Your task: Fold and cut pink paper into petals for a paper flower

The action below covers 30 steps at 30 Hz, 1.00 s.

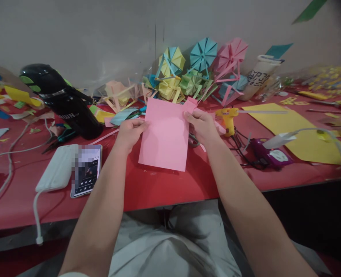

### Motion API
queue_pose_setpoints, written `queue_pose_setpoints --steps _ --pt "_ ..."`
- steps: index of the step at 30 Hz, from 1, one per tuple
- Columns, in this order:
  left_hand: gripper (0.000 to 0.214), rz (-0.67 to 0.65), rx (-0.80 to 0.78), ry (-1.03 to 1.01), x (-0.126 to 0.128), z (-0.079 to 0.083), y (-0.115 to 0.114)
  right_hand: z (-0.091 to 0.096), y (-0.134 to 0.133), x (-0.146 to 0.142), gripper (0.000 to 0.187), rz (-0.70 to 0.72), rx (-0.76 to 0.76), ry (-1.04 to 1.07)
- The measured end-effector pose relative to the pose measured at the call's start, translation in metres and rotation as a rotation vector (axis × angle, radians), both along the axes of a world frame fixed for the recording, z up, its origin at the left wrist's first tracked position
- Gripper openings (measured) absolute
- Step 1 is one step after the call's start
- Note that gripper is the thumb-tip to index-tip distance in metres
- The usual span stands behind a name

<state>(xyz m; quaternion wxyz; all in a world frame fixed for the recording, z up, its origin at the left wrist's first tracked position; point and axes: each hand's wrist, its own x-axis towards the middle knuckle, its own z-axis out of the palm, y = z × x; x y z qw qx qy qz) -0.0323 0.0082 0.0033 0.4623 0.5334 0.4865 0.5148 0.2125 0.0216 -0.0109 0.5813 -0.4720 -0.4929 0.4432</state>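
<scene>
Both hands grip a rectangular pink sheet above the red tabletop (pixel 159 194). The pink sheet (pixel 164 134) lies between the forearms, its broad face toward the wearer; whether its lower edge touches the tabletop cannot be told. The left hand (pixel 132 132) pinches the left edge with curled fingers, and the right hand (pixel 201 125) pinches the right edge near the upper corner. A small folded pink piece (pixel 190 103) projects beside the right fingertips; whether it is also gripped is unclear.

Behind the sheet, pleated paper forms stand in a cluster against the gray wall (pixel 86 38). The upper row shows 3: a yellow-and-blue form (pixel 172 61), a blue form (pixel 203 54) and a pink form (pixel 232 54).

Right of the right hand are a yellow glue gun (pixel 227 117), a purple power socket (pixel 270 156) with 1 white plug (pixel 278 141) on it, and a large yellow sheet (pixel 300 140). A white printed container (pixel 257 79) leans near the wall.

At left, a black bottle (pixel 69 105) tilts behind a white power bank (pixel 56 169) and a phone (pixel 86 175), the latter 2 side by side near the left forearm.
</scene>
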Motion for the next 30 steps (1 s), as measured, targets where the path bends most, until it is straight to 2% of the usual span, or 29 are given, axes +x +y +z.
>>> queue_pose_setpoints --steps 7,13,17,22,24,28,30 --pt "0.028 0.059 0.082 0.146 0.0011 0.0006 -0.0008 -0.0024 0.0032 -0.0006 0.058 -0.028 0.032 0.006" --pt "0.015 -0.004 0.096 0.143 -0.0007 -0.0044 0.0024 -0.0051 0.005 -0.0003 0.061 -0.056 0.092 -0.035" --pt "0.006 0.013 0.087 0.173 -0.0011 -0.005 0.0038 -0.0056 0.0057 -0.0004 0.059 -0.051 0.071 -0.052" --pt "0.023 0.079 0.146 0.325 -0.0018 -0.0012 0.0004 -0.0055 0.0077 0.002 0.056 -0.086 0.06 -0.027" --pt "0.025 0.061 0.154 0.333 -0.0017 -0.0016 0.0003 -0.0057 0.0088 0.0039 0.054 -0.109 0.069 -0.015" --pt "0.012 -0.042 0.125 0.25 0.0 -0.0036 0.0014 -0.0066 0.01 0.007 0.051 -0.138 0.082 0.006" --pt "0.012 -0.034 0.112 0.279 0.0006 -0.0032 0.0015 -0.0069 0.0099 0.0073 0.051 -0.131 0.091 0.0"
